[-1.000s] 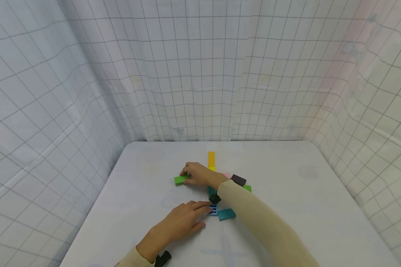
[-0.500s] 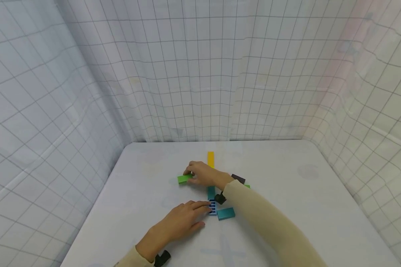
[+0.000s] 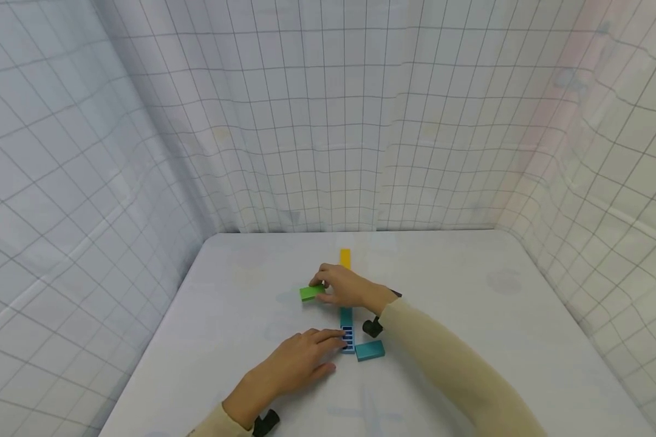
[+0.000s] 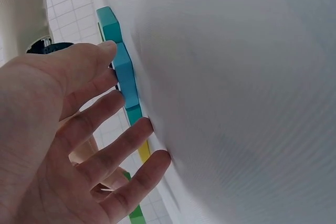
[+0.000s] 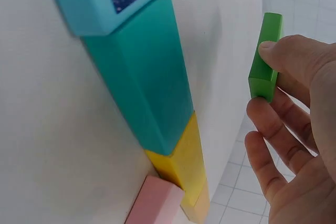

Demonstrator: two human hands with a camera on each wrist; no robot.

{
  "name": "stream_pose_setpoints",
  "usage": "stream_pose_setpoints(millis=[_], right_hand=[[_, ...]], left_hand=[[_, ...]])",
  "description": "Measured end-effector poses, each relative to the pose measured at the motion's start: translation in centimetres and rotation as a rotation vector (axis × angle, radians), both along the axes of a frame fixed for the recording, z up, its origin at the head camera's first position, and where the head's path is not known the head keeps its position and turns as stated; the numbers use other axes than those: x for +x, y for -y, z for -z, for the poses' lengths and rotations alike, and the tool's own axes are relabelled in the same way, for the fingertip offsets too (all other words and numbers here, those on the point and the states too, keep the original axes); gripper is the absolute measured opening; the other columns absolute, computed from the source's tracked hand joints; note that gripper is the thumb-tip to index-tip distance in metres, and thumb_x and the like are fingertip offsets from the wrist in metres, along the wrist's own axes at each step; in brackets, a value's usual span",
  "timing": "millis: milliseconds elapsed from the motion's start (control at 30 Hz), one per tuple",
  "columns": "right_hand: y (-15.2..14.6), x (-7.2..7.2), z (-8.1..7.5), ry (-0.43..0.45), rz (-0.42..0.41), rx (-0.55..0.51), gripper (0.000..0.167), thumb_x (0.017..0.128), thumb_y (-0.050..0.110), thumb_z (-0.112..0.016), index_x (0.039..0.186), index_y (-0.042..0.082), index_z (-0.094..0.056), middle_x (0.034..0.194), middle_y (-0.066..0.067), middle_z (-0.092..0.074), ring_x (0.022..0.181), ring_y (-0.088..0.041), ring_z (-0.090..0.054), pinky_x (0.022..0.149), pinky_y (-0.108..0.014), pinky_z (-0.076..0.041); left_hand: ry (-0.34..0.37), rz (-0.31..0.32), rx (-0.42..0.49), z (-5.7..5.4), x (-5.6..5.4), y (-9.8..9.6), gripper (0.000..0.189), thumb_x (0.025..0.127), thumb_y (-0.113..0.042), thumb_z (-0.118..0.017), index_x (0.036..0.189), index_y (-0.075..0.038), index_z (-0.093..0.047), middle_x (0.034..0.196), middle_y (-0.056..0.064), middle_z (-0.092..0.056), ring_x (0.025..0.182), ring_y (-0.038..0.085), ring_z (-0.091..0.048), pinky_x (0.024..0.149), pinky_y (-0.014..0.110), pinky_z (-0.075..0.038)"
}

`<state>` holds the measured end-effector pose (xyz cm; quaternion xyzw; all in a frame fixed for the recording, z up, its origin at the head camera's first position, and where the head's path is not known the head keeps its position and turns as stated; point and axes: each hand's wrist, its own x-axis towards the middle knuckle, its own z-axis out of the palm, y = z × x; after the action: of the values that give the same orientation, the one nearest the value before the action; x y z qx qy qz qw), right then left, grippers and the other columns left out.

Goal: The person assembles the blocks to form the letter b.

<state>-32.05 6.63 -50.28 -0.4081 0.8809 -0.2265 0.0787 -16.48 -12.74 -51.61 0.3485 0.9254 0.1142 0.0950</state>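
My right hand (image 3: 347, 286) pinches a green rectangular block (image 5: 261, 85) between thumb and fingers, left of a row of blocks. In the row, a light-blue block (image 4: 127, 74) with dark printed panels comes nearest me. Beyond it follow a teal block (image 5: 152, 72), a yellow block (image 5: 186, 158) and an orange one (image 3: 345, 257). My left hand (image 3: 299, 363) lies with fingers extended, fingertips at the light-blue block's left side. Whether every fingertip touches it I cannot tell. The right hand hides part of the row in the head view.
A second teal block (image 3: 370, 351) sits angled right of the light-blue one. A pink block (image 5: 155, 203) lies beside the yellow one. A dark block (image 3: 396, 293) shows partly behind the right wrist. White grid-patterned curtains (image 3: 328, 152) surround the white table (image 3: 240, 273).
My right hand has moved right with the green block, closer to the row. The sleeve now covers the other green block at the right. My left hand has stayed in place.
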Motion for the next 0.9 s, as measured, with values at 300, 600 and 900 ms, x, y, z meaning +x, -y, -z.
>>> stream_pose_setpoints(millis=[300, 600, 900], right_hand=[[-1.9, 1.2, -0.7, -0.025, 0.004, -0.025, 0.032, 0.113, 0.020, -0.080, 0.143, 0.009, -0.080, 0.138, -0.007, -0.076, 0.117, -0.020, -0.073, 0.110, -0.036, -0.065], [-3.8, 2.1, -0.9, -0.051, 0.023, -0.028, 0.032, 0.111, 0.020, -0.081, 0.141, 0.010, -0.081, 0.133, -0.006, -0.077, 0.116, -0.017, -0.070, 0.111, -0.038, -0.064], [-5.6, 3.5, -1.2, -0.071, 0.025, -0.034, 0.030, 0.110, 0.017, -0.082, 0.139, 0.008, -0.081, 0.131, -0.008, -0.075, 0.112, -0.020, -0.070, 0.104, -0.037, -0.066]], left_hand=[[-0.017, 0.012, 0.009, 0.4, -0.3, 0.3, 0.049, 0.115, -0.036, -0.077, 0.162, -0.025, -0.069, 0.176, -0.007, -0.060, 0.156, 0.026, -0.066, 0.121, 0.057, -0.063], [0.000, 0.014, 0.007, 0.3, -0.4, 0.2, 0.050, 0.115, -0.038, -0.077, 0.162, -0.026, -0.068, 0.176, -0.007, -0.060, 0.155, 0.027, -0.066, 0.121, 0.056, -0.063], [-0.018, 0.011, -0.004, 0.7, -0.5, 0.1, 0.049, 0.115, -0.039, -0.078, 0.161, -0.026, -0.069, 0.175, -0.006, -0.061, 0.153, 0.026, -0.067, 0.120, 0.053, -0.064]])
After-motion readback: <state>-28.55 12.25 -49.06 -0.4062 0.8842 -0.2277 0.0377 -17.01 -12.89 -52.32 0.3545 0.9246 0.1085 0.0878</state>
